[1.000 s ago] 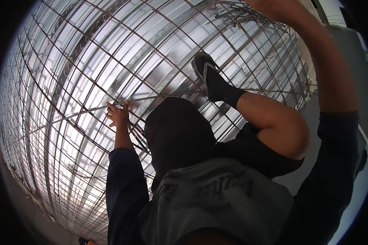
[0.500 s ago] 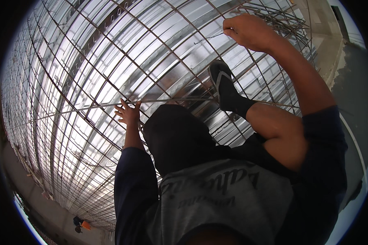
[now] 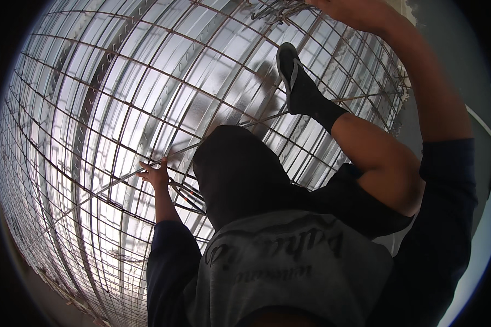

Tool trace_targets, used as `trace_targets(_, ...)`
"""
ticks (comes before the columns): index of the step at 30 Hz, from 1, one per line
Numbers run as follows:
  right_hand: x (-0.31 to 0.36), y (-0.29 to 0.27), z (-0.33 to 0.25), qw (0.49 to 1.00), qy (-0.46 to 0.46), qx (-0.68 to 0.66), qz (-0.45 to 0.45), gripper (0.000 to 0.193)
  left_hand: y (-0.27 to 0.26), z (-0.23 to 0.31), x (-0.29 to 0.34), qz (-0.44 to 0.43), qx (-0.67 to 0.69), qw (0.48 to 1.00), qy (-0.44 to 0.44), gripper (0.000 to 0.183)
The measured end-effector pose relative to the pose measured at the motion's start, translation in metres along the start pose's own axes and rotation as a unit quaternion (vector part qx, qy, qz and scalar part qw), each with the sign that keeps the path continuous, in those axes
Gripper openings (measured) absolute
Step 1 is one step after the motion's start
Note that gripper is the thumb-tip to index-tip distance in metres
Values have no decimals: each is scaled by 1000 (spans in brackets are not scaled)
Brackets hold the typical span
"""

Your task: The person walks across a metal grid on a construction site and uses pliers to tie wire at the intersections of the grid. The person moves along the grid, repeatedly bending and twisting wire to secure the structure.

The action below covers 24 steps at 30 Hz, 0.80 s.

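Note:
My left hand (image 3: 156, 175) rests with fingers spread at a long thin steel rod (image 3: 112, 185) that crosses the steel bar mesh (image 3: 166, 122) diagonally. Next to that wrist, what look like the two dark handles of pincers (image 3: 186, 196) show, partly hidden by my knee. My right hand (image 3: 354, 12) reaches up to the top edge of the view, where its fingers are cut off. It is nearest to a bundle of bent steel bars (image 3: 281, 10). What it holds, if anything, does not show.
Ribbed shiny metal decking (image 3: 142, 144) lies under the mesh. My foot in a black sock and sandal (image 3: 297, 82) stands on the mesh, and my dark-clothed knee (image 3: 237, 169) is bent beside it. A grey surface (image 3: 453, 71) borders the right side.
My view has shifted and turned. My right hand, pinched by a thin wire before, has moved up to the top edge. My left hand remains spread at the long rod, which now appears steeper.

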State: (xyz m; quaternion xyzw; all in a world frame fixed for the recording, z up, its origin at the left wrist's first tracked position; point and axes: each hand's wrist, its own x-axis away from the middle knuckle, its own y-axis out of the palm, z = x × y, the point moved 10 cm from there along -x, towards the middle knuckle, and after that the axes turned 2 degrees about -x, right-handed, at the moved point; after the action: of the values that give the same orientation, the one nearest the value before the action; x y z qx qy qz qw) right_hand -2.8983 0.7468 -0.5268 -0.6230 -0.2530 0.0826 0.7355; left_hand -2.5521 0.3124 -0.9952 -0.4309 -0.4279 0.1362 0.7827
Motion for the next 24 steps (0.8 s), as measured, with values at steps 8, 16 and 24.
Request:
trace_targets(8, 34, -17, 34, 996, 53, 74, -1, 24, -5, 16, 18, 75, -11, 997, 28, 117)
trace_targets(16, 10, 39, 40, 999, 22, 28, -28, 23, -24, 40, 34, 55, -123, 991, 15, 107)
trace_targets(24, -35, 160, -36, 975, -115, -157, -109, 15, 0, 58, 45, -12, -135, 991, 20, 103)
